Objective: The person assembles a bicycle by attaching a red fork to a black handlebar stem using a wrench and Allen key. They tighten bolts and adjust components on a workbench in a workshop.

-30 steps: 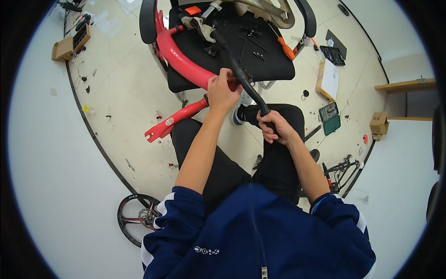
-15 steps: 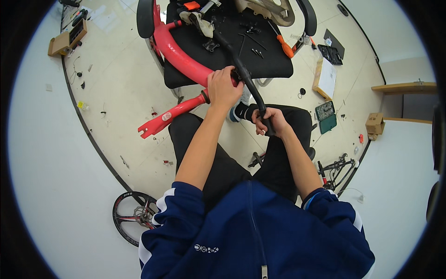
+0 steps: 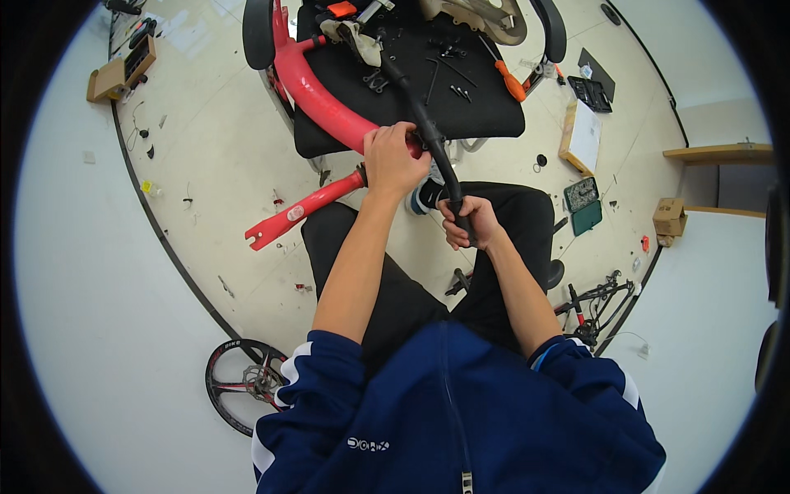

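Observation:
A red bicycle frame [image 3: 319, 100] lies across the left side of a black chair seat, and its red fork [image 3: 309, 202] points down and left over my left knee. My left hand [image 3: 393, 162] is closed around the frame's front end, beside the fork's top; the fingertips partly hide the joint. A bent black handlebar [image 3: 429, 128] runs from the seat down toward my lap, passing just right of that hand. My right hand [image 3: 472, 224] wraps round the handlebar's near end, above my right thigh. Whether the handlebar touches the frame I cannot tell.
The chair seat [image 3: 485, 119] also bears hex keys [image 3: 433, 81], bolts [image 3: 461, 93], an orange-handled screwdriver [image 3: 512, 85] and a crumpled white cloth [image 3: 362, 41]. On the floor are a spoked wheel [image 3: 220, 385], a green case [image 3: 587, 216], a white-topped box [image 3: 581, 140] and scattered small parts.
The handlebar's near end has swung slightly left and toward me, with my right hand moving along and its fingers closing more fully round it. My left hand keeps its hold on the frame.

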